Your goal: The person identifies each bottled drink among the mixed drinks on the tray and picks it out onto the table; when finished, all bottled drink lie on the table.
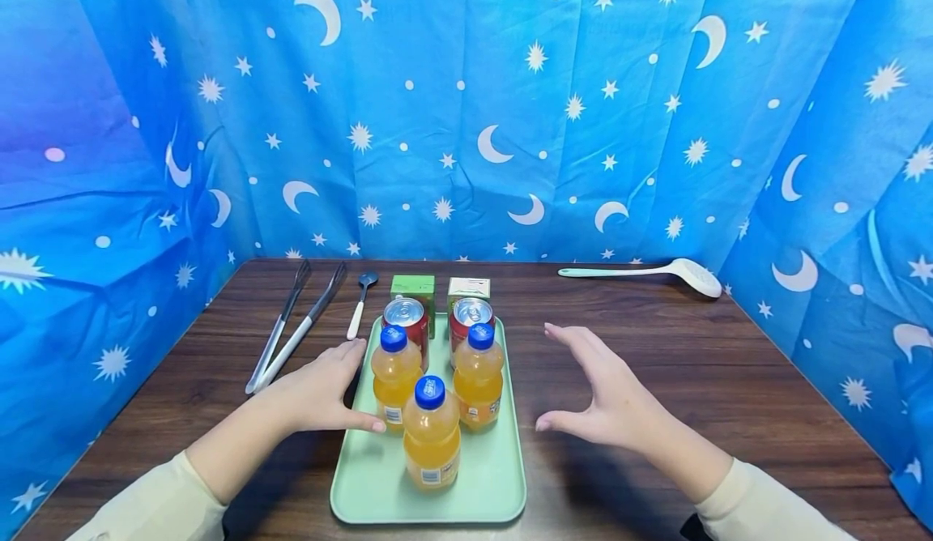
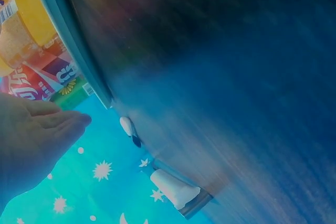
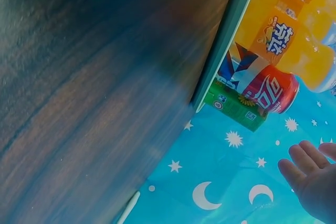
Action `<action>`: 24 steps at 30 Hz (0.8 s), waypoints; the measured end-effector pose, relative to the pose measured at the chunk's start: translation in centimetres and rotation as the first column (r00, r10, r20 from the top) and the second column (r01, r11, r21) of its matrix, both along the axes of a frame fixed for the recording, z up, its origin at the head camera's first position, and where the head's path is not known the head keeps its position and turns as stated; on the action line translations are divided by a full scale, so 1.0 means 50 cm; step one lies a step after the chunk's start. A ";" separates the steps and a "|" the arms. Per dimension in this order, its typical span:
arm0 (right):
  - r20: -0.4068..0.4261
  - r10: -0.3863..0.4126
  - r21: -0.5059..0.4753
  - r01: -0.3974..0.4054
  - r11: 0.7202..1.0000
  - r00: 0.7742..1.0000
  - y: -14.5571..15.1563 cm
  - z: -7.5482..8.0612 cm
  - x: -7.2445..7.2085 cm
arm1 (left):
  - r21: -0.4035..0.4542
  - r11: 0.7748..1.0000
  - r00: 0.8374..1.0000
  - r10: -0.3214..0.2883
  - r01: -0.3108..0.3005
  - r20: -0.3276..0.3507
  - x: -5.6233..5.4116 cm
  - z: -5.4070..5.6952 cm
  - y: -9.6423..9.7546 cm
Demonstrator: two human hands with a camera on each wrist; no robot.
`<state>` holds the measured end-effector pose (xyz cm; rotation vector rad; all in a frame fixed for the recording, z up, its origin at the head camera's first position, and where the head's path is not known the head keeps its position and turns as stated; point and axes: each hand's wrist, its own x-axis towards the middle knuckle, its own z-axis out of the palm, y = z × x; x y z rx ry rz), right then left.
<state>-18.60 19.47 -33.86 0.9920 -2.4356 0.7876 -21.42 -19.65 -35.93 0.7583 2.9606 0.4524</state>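
A light green tray (image 1: 474, 504) lies lengthwise between the two hands. Three bottles of orange drink with blue caps stand on it: a front bottle (image 1: 432, 444), a left bottle (image 1: 389, 375) and a right bottle (image 1: 479, 383). Behind them are two red cans, the left can (image 1: 415, 322) and the right can (image 1: 470, 318). The left hand (image 1: 321, 391) hovers at the tray's left edge, thumb stretched over it toward the bottles, holding nothing. Apart from the tray on its right side, the right hand (image 1: 605, 395) has its thumb and fingers spread, and its palm is bare.
Two small drink cartons, a green carton (image 1: 413, 283) and a pale-topped carton (image 1: 469, 287), stand at the tray's far end. Metal tongs (image 1: 295, 334) and a white-handled spoon (image 1: 359, 306) lie left of it. A slotted ladle (image 1: 688, 274) rests far right, near the blue curtain (image 1: 466, 185).
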 end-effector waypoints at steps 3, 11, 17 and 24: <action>0.005 -0.005 -0.001 0.005 1.000 1.000 -0.002 0.000 0.004 | 0.003 1.000 1.000 -0.005 0.005 -0.005 -0.001 -0.002 0.000; 0.003 0.010 -0.019 -0.010 1.000 1.000 -0.006 -0.002 0.011 | 0.028 1.000 0.998 0.011 -0.013 0.070 -0.005 -0.009 0.000; -0.008 0.023 -0.028 -0.023 0.999 1.000 -0.007 -0.007 0.012 | 0.080 0.996 0.989 0.017 -0.030 0.148 -0.010 -0.014 0.001; -0.024 0.028 -0.036 -0.029 0.999 0.999 -0.007 -0.009 0.013 | 0.050 0.997 0.985 0.054 -0.063 0.162 -0.008 -0.015 0.006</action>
